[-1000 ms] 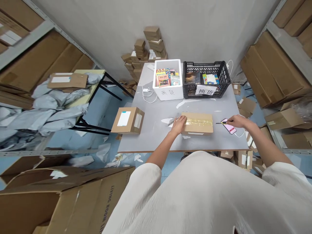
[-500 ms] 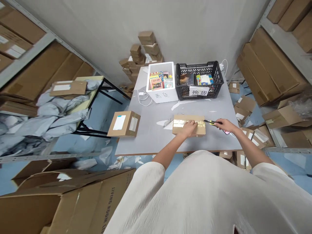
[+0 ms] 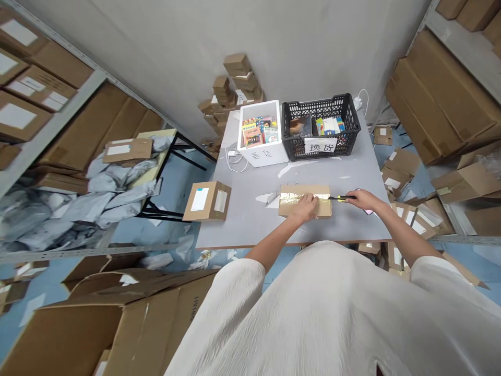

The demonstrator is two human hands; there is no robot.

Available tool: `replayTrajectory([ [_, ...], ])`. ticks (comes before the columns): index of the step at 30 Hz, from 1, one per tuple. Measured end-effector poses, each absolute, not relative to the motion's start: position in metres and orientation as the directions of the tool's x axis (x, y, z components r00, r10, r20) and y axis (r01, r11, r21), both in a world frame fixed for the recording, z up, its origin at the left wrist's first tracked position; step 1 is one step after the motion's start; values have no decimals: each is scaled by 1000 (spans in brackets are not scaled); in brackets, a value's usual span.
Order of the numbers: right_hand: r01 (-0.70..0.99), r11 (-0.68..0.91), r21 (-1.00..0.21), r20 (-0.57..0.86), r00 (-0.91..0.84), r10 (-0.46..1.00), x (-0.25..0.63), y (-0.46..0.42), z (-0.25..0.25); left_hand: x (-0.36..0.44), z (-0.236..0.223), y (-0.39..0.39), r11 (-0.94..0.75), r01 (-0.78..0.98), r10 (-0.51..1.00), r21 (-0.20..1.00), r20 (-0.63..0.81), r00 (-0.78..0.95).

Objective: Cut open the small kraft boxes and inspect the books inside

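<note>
A small cardboard box (image 3: 288, 210) sealed with shiny tape lies near the front of the grey table. My left hand (image 3: 306, 208) rests on its top with the fingers spread over the tape. In my right hand (image 3: 362, 200) is a black and yellow utility knife (image 3: 341, 198), its tip at the box's right edge along the tape line. Just past the right hand, a phone (image 3: 368, 211) shows partly from beneath it. White paper scraps (image 3: 266, 199) lie to the left of the box.
A white foam box (image 3: 258, 155) and a black crate (image 3: 313, 146), both holding books, stand at the table's back. A larger labelled carton (image 3: 206, 202) sits at the left edge. Parcels on a side table (image 3: 172, 134) and an open carton (image 3: 156, 324) are farther left.
The utility knife has moved a little left and straightened, so its tip now meets the box's right edge. My left hand stays on the box. The view has shifted slightly.
</note>
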State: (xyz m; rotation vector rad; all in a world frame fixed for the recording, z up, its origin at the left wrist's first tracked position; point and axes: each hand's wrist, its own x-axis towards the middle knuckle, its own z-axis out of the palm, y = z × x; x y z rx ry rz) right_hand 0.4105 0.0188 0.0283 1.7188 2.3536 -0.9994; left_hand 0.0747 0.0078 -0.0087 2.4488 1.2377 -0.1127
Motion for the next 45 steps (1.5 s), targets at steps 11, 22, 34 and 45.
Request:
replayTrajectory([
  [11, 893, 300, -335, -501, -439, 746, 385, 59, 42, 75, -5, 4, -558, 784, 755, 271, -227, 616],
  [22, 724, -149, -673, -649, -482, 588, 414, 12, 26, 76, 1, 6, -500, 811, 779, 303, -252, 574],
  [34, 676, -171, -717, -458, -273, 846, 413, -22, 36, 83, -3, 30, -433, 829, 850, 355, -145, 506],
  [45, 875, 236, -423, -230, -355, 906, 393, -38, 20, 85, -12, 44, -484, 844, 827, 231, -195, 528],
])
